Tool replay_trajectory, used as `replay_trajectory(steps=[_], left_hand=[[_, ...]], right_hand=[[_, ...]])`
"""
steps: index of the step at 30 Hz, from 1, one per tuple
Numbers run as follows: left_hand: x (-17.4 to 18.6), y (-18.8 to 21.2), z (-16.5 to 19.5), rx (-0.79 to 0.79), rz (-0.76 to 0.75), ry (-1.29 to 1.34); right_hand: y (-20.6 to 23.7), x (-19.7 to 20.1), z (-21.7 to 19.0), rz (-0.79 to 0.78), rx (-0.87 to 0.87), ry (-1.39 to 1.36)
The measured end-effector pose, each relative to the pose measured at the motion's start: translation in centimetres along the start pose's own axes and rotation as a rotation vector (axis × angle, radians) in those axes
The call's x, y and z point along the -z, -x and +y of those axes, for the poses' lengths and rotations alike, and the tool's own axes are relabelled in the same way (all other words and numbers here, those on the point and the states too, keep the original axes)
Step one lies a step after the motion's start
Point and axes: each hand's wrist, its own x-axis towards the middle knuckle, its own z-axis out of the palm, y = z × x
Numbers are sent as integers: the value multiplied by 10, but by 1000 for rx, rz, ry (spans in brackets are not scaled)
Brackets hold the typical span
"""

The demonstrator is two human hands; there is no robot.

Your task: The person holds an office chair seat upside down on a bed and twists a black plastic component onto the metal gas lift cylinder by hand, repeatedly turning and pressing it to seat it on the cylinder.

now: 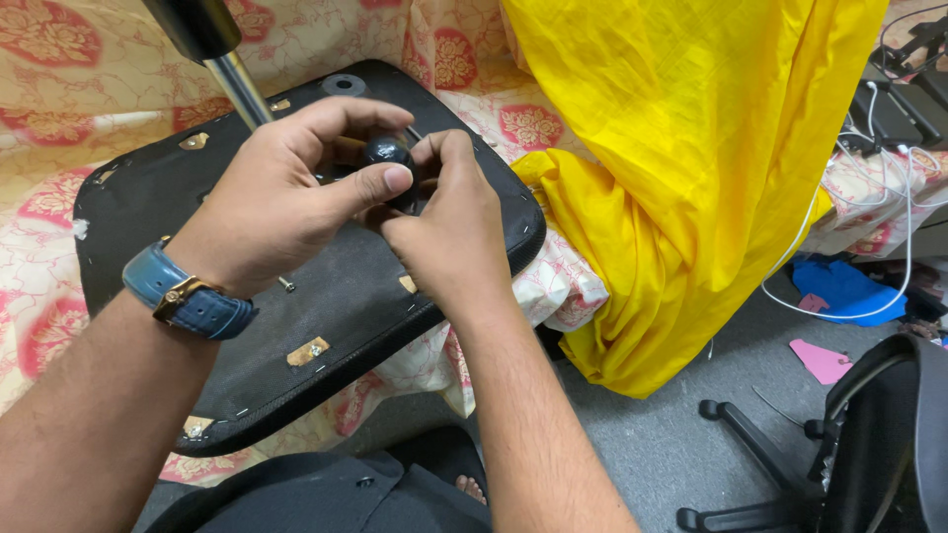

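Left hand (272, 192), with a blue leather-strapped wristwatch (188, 294) on its wrist, curls over a small glossy black round knob (387, 153), thumb pressed against the knob's near side and fingers arched above it. Right hand (449, 222) meets it from the other side, fingertips pinching at the same knob, so both hands are closed on it and it sits between them, mostly hidden by the fingers.

Directly beneath the hands lies an upturned black chair seat base (326, 296), its fabric underside stapled along the edge and marked with a few small tan patches. A small silver screw (286, 284) rests on that underside just below the left hand. Above the left hand, a shiny metal cylinder with a black sleeve (212, 44) slants up out of the top of the view, passing close behind the left fingers. The seat base rests on a cream cloth printed with red flowers (59, 128).

Right of the right hand, a bright yellow crinkled fabric (691, 168) hangs in a heap down to the grey floor (652, 444). Farther right are white cables (869, 247), a blue object (844, 286), pink paper scraps (822, 360) and a black wheeled office chair (859, 434).
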Motion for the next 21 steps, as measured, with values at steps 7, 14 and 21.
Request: replay_trajectory(steps=[7,14,21], left_hand=[[3,-4,-3,-89,-21,58],[-1,-1,-1,-87,34,-14],[-6,0,-3,-163,-7,-17]], right_hand=[[2,1,13,-116,91,-191],[0,3,14,-8,95,-34],[2,-1,5,87,-34,84]])
